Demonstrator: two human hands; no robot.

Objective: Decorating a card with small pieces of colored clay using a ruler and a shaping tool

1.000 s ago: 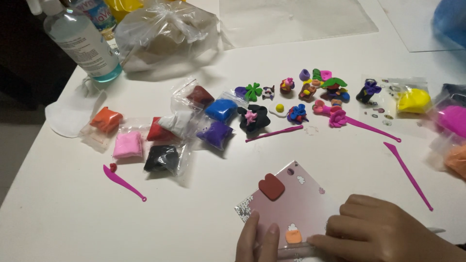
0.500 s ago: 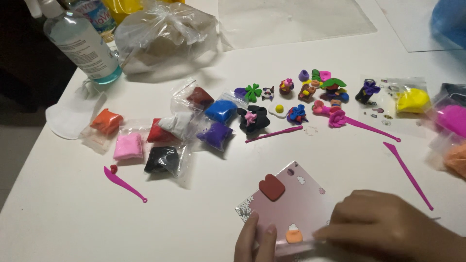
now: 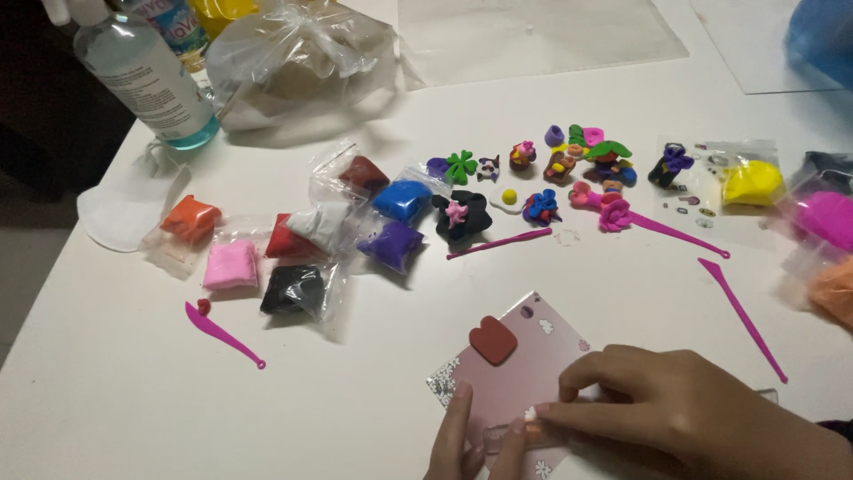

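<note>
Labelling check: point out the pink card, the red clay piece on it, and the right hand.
pink card (image 3: 542, 356), head view, bare middle of the card.
red clay piece (image 3: 492, 339), head view, its centre.
right hand (image 3: 675, 409), head view, back of the hand.

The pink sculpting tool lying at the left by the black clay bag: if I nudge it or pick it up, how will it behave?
The pink sculpting tool looks thin and plastic, so probably very light and a bit springy. Lying flat on the smooth white table, it would likely slide or spin rather than roll. Its narrow stem may be hard to pinch.
</note>
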